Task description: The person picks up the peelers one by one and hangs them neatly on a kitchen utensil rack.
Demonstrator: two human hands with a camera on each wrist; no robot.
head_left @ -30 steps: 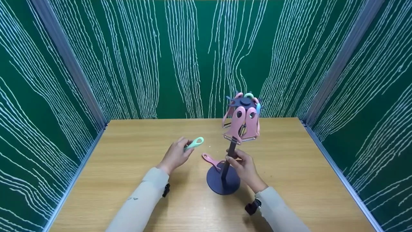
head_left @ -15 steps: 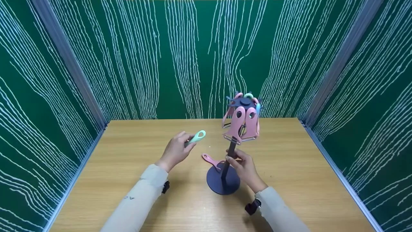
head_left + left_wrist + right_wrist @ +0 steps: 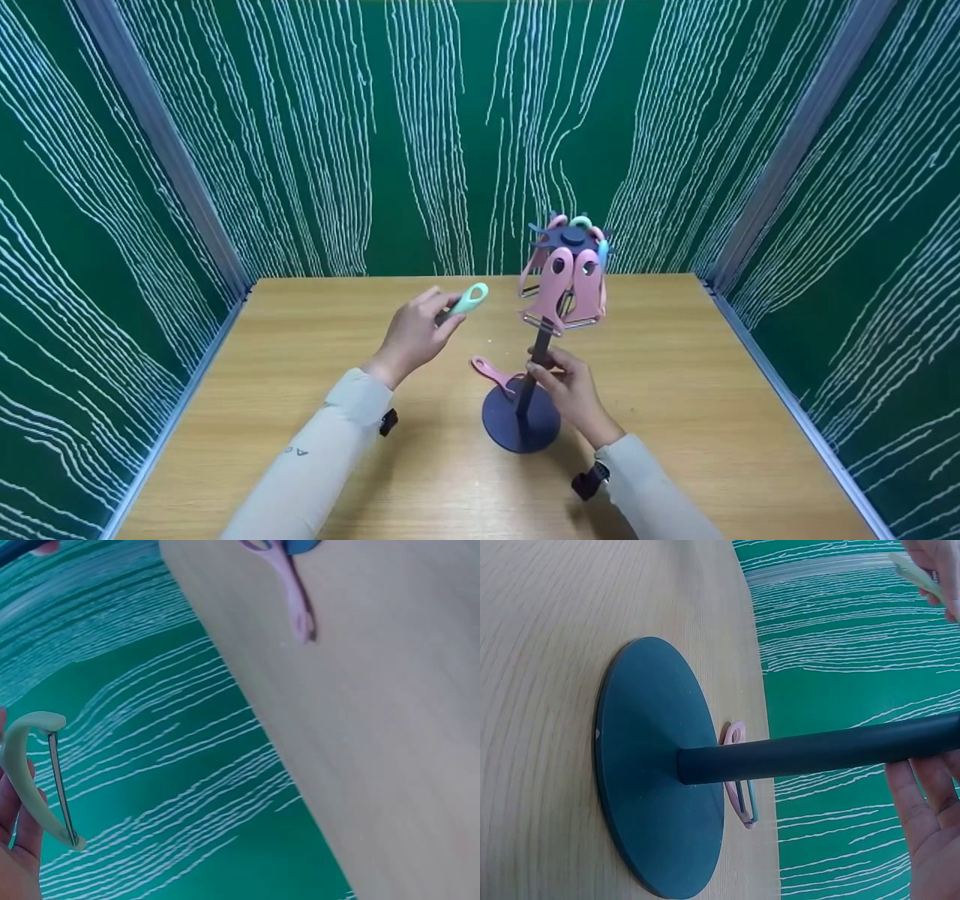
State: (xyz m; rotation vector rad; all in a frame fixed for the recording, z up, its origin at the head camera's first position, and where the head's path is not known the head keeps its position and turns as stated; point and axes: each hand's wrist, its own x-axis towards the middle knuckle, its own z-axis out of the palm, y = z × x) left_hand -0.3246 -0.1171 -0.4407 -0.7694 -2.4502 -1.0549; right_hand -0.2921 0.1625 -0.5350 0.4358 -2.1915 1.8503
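Note:
My left hand [image 3: 414,330] holds a light green peeler [image 3: 470,298] above the table, its looped handle end pointing toward the stand. The left wrist view shows that peeler's curved head and metal blade [image 3: 61,787]. With thumb and fingers my right hand [image 3: 570,390] grips the dark post [image 3: 817,754] of an upright stand with a round base [image 3: 656,765]. Several peelers hang from the notched top [image 3: 573,238] of the stand, mostly pink peelers [image 3: 553,289], with a green and a blue handle among them. A loose pink peeler [image 3: 491,370] lies beside the base, partly behind the post.
The wooden table [image 3: 315,315] ends at a green wall [image 3: 420,150] with wavy white lines. Similar walls rise at the left and right, with grey metal posts [image 3: 795,142] in the corners.
My left hand has moved up and to the right with the green peeler, closer to the top of the stand. The right hand and the stand have stayed in place.

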